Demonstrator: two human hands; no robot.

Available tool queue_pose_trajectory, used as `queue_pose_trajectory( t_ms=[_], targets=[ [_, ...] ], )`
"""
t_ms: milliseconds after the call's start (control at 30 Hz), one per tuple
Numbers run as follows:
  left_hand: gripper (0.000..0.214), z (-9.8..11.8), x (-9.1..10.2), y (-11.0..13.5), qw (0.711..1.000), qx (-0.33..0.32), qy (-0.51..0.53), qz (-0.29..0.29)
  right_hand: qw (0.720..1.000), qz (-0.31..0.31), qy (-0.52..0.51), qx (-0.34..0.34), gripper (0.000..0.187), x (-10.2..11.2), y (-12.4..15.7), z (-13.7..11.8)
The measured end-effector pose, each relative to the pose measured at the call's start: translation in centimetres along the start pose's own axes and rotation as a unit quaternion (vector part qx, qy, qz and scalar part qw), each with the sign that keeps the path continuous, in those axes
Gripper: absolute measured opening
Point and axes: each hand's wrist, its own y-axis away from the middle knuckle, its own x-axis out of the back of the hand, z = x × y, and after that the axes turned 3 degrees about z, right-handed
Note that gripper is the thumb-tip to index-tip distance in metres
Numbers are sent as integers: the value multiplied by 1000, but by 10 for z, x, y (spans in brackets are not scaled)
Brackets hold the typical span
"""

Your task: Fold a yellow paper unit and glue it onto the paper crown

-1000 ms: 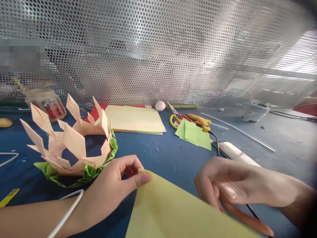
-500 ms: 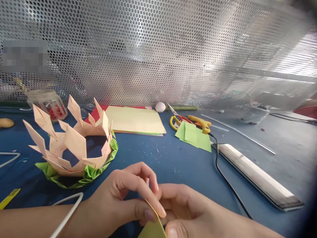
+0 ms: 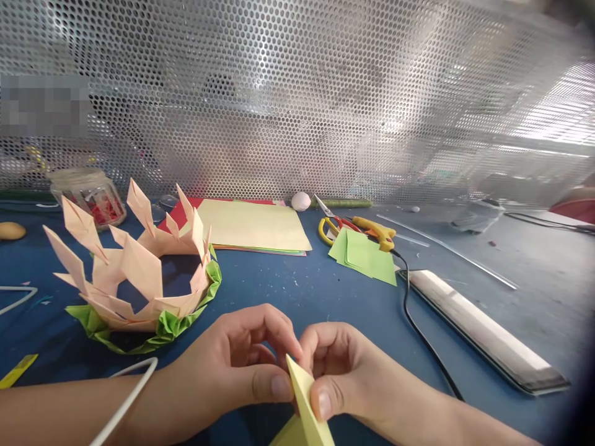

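Note:
A pale yellow piece of folded paper (image 3: 307, 406) stands at the bottom middle, its pointed tip upward and its lower part cut off by the frame edge. My left hand (image 3: 246, 371) pinches it from the left, thumb against the near side and fingers curled behind. From the right, my right hand (image 3: 344, 378) grips the same paper, its thumb pressed on the folded flap. The fingertips of both hands nearly meet behind the tip. To the left sits a ring of peach folded-paper petals (image 3: 142, 266) with crumpled green paper leaves (image 3: 176, 325) round its base.
Behind lie stacked coloured sheets (image 3: 255, 226), scissors (image 3: 328, 226), green paper squares (image 3: 365, 254) and a yellow glue gun (image 3: 379, 232) with a black cord. A phone (image 3: 483, 328) lies at right, a glass jar (image 3: 90, 198) at back left. A perforated metal screen (image 3: 297, 111) closes the back.
My right hand has risen, and its thumb now presses higher on the paper. The paper's tip has come up into view between both hands, showing a folded flap.

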Motion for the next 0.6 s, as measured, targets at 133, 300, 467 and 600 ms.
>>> queue_pose_trajectory(
  t_ms=[133, 300, 467, 600],
  targets=[
    [32, 7, -3, 0, 1000, -9, 3, -20, 1000, 1, -1, -4, 29, 1, 0, -1],
    [41, 15, -3, 2, 998, -11, -22, -53, 1000, -14, -1, 8, 28, 0, 2, -2],
    [48, 13, 3, 3, 996, 8, -67, -58, 999, -26, 7, 24, 28, 1, 3, -4],
    [40, 13, 1, 3, 996, -11, -69, -55, 999, -41, 5, 24, 35, 2, 4, -4]
  ],
)
